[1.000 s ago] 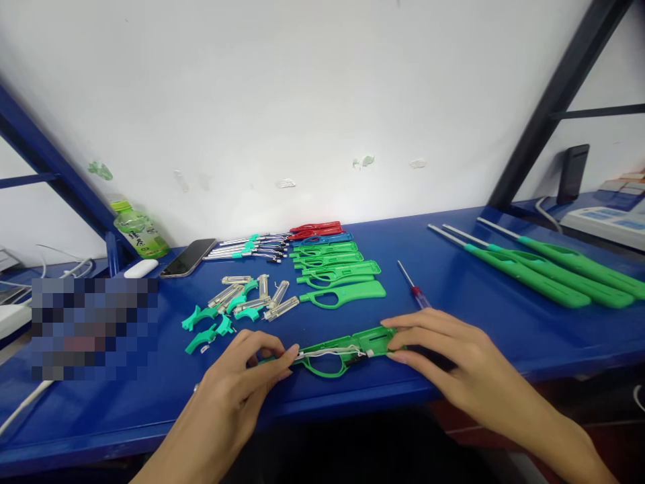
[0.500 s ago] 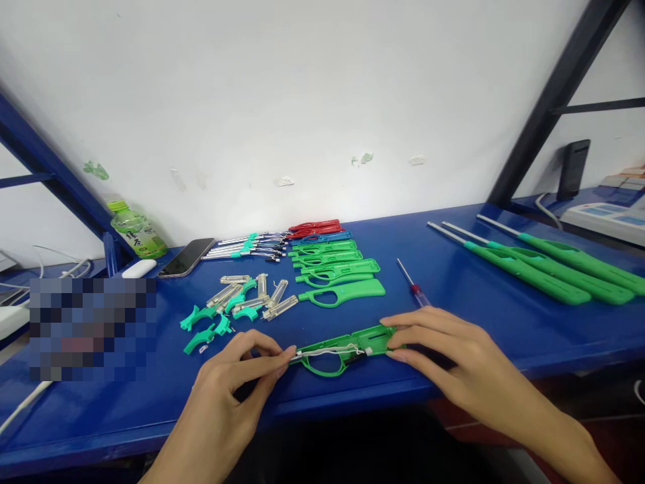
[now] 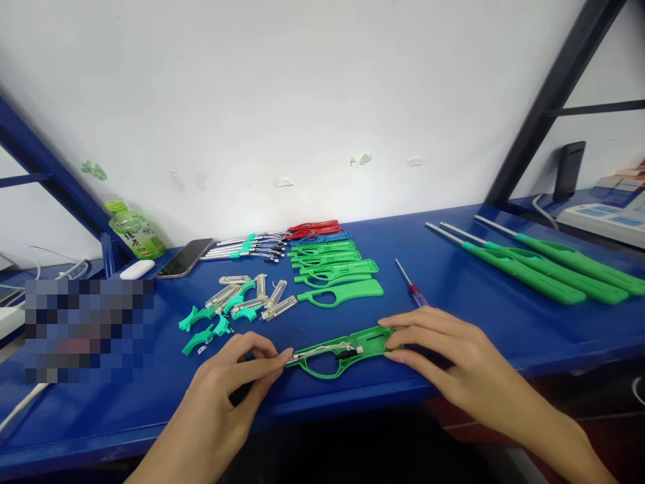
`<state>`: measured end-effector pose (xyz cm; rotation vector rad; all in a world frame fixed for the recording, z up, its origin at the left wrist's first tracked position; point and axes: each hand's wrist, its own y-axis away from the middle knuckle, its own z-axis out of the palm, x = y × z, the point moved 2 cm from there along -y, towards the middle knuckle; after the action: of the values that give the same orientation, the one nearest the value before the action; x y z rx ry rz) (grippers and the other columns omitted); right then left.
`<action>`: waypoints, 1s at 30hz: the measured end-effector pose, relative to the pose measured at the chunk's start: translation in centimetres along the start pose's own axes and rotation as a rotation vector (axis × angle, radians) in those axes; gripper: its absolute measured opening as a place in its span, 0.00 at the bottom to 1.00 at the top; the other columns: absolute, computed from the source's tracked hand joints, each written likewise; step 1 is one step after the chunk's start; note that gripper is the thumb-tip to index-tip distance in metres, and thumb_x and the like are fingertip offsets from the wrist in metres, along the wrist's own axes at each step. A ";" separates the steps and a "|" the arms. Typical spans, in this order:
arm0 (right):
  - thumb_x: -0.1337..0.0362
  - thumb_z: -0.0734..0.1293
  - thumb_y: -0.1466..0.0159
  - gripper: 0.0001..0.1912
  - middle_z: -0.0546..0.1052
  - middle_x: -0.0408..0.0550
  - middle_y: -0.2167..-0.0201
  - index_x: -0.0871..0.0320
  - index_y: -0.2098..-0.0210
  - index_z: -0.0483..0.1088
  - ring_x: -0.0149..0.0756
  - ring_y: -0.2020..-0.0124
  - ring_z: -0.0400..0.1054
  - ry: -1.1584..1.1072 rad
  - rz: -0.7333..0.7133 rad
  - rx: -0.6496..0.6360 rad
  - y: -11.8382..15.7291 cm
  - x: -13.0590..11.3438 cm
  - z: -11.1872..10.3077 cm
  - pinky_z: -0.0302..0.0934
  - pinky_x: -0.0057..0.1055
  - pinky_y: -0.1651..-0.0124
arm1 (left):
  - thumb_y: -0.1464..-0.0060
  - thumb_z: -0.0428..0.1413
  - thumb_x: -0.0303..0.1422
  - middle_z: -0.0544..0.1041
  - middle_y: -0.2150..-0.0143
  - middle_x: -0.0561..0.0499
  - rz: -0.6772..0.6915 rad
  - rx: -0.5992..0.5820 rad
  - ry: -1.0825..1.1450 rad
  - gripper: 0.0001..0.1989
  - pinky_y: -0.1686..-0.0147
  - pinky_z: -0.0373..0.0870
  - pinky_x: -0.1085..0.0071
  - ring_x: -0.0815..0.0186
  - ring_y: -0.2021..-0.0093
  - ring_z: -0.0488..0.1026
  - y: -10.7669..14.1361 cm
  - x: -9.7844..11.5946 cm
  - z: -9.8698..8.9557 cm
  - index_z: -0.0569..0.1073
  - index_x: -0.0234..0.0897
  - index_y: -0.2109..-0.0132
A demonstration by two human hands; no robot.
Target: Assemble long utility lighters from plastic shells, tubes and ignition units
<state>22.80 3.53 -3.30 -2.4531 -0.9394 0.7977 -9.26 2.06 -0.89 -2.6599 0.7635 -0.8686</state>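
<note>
A green half shell (image 3: 370,341) lies with its hollow side up near the table's front edge. Inside it run white wires (image 3: 327,348) and a small black part (image 3: 347,353) with a white tip. At the shell's narrow left end, my left hand (image 3: 242,376) pinches a metal rod, mostly hidden by the fingers. The thumb and fingers of my right hand (image 3: 438,343) grip the shell's wide right end. Behind it lie more green shells (image 3: 353,291), with a blue one (image 3: 327,237) and red ones (image 3: 315,227) farther back.
Teal pieces (image 3: 199,337) and clear tanks (image 3: 279,308) lie left of centre. Behind them are metal rods with wires (image 3: 236,250), a phone (image 3: 186,258) and a bottle (image 3: 134,232). A screwdriver (image 3: 416,294) and finished-looking green lighters (image 3: 534,272) lie to the right.
The wires and black part have shifted slightly left and now sit lower in the shell. My left hand has moved a little left; my right hand keeps its grip.
</note>
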 end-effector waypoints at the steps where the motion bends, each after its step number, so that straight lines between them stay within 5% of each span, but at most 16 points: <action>1: 0.62 0.66 0.24 0.06 0.82 0.37 0.47 0.46 0.52 0.75 0.35 0.44 0.76 -0.002 -0.003 -0.001 0.0 0.0 0.0 0.64 0.38 0.38 | 0.27 0.53 0.34 0.76 0.58 0.53 0.007 0.010 -0.027 0.13 0.66 0.71 0.76 0.70 0.64 0.76 0.1 0.1 0.0 0.84 0.47 0.55; 13: 0.58 0.70 0.26 0.10 0.80 0.42 0.45 0.45 0.46 0.75 0.43 0.43 0.73 0.077 0.004 0.057 -1.0 -1.2 0.2 0.58 0.47 0.35 | 0.26 0.50 0.35 0.75 0.53 0.48 0.026 0.129 -0.246 0.16 0.61 0.74 0.69 0.63 0.58 0.74 1.3 0.3 1.1 0.82 0.51 0.44; 20: 0.60 0.70 0.26 0.03 0.83 0.40 0.59 0.50 0.56 0.77 0.38 0.54 0.74 -0.038 -0.018 0.034 -3.4 -2.9 1.8 0.62 0.40 0.46 | 0.28 0.52 0.33 0.77 0.50 0.48 0.097 0.083 -0.369 0.18 0.59 0.79 0.67 0.61 0.56 0.78 2.0 -0.2 0.8 0.78 0.54 0.38; 30: 0.62 0.68 0.25 0.05 0.81 0.43 0.61 0.52 0.58 0.77 0.37 0.58 0.73 -0.172 -0.008 0.041 -2.8 -2.5 2.7 0.67 0.34 0.55 | 0.27 0.50 0.34 0.79 0.46 0.47 0.028 0.045 -0.408 0.19 0.58 0.82 0.65 0.58 0.52 0.81 1.9 0.5 0.8 0.75 0.54 0.35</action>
<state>18.29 4.12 -2.91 -2.3734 -0.9820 1.0286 -9.20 0.27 -1.94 -2.6483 0.6656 -0.3112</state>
